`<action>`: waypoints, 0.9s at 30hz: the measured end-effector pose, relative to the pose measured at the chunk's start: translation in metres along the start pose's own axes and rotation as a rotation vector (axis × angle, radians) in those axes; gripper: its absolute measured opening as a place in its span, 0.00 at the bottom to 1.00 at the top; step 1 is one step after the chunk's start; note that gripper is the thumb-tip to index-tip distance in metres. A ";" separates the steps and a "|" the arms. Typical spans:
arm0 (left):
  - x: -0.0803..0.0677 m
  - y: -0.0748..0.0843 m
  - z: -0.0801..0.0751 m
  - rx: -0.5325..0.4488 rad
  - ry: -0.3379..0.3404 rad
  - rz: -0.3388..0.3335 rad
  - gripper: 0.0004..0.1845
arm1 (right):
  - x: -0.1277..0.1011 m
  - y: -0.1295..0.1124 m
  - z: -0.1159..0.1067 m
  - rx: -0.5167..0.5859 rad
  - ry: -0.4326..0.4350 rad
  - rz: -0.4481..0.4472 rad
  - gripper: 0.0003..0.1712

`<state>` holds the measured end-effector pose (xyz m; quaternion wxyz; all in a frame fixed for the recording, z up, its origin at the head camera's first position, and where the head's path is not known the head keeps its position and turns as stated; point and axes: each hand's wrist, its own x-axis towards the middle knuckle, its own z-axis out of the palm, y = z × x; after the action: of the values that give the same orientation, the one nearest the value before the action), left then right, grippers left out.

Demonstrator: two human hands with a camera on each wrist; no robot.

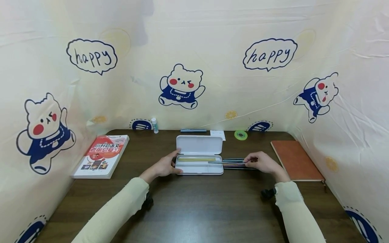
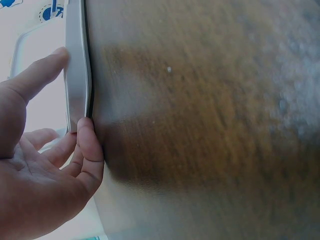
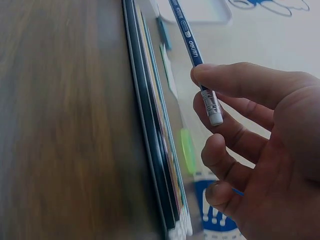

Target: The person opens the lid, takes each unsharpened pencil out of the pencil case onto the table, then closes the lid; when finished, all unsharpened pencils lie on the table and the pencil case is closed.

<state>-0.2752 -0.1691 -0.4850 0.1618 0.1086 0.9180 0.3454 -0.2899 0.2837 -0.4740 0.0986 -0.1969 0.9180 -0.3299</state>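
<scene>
An open white pencil case (image 1: pixel 191 170) lies mid-table with its lid (image 1: pixel 199 145) raised at the back. Pencils (image 1: pixel 194 159) lie along the far side of its tray. My left hand (image 1: pixel 164 166) grips the case's left end; in the left wrist view, the thumb and fingers (image 2: pixel 91 150) are at its wall. With thumb and forefinger, my right hand (image 1: pixel 263 162) pinches a dark pencil (image 3: pixel 187 35) near its eraser end. That pencil's other end reaches over the tray's right part. Below it, several more pencils (image 3: pixel 155 130) lie side by side on the table, right of the case.
A thick book (image 1: pixel 101 157) lies at left, a brown notebook (image 1: pixel 297 160) at right. Along the back are a glue stick (image 1: pixel 155 126), a blue pen-like item (image 1: pixel 193 130), a white paper (image 1: pixel 217 134) and a green ring-shaped item (image 1: pixel 240 135). Printed cloth walls surround the table.
</scene>
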 end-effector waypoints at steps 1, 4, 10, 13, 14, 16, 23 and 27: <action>0.000 0.000 0.000 0.000 0.000 0.003 0.55 | -0.002 0.002 -0.002 -0.003 0.002 0.006 0.05; 0.000 -0.001 -0.001 -0.001 0.003 0.009 0.55 | -0.009 0.008 -0.006 -0.005 0.006 0.032 0.05; 0.000 0.000 0.000 0.002 0.004 0.009 0.55 | -0.020 0.020 -0.011 -0.025 0.023 0.051 0.05; 0.000 -0.001 0.000 0.005 0.004 0.006 0.55 | -0.025 0.025 -0.013 -0.034 0.032 0.046 0.05; 0.000 -0.001 0.001 0.005 0.005 0.008 0.55 | -0.026 0.026 -0.014 -0.035 0.036 0.045 0.05; 0.000 -0.001 0.001 0.006 0.006 0.014 0.55 | -0.029 0.029 -0.015 -0.033 0.039 0.046 0.05; 0.000 -0.002 0.000 0.018 0.008 0.028 0.55 | -0.037 0.035 -0.019 -0.029 0.033 0.114 0.05; 0.000 -0.002 0.000 0.016 0.007 0.028 0.55 | -0.040 0.035 -0.020 -0.048 0.020 0.158 0.05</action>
<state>-0.2752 -0.1703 -0.4864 0.1531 0.1216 0.9197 0.3406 -0.2701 0.3371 -0.4794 0.1105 -0.1231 0.9392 -0.3009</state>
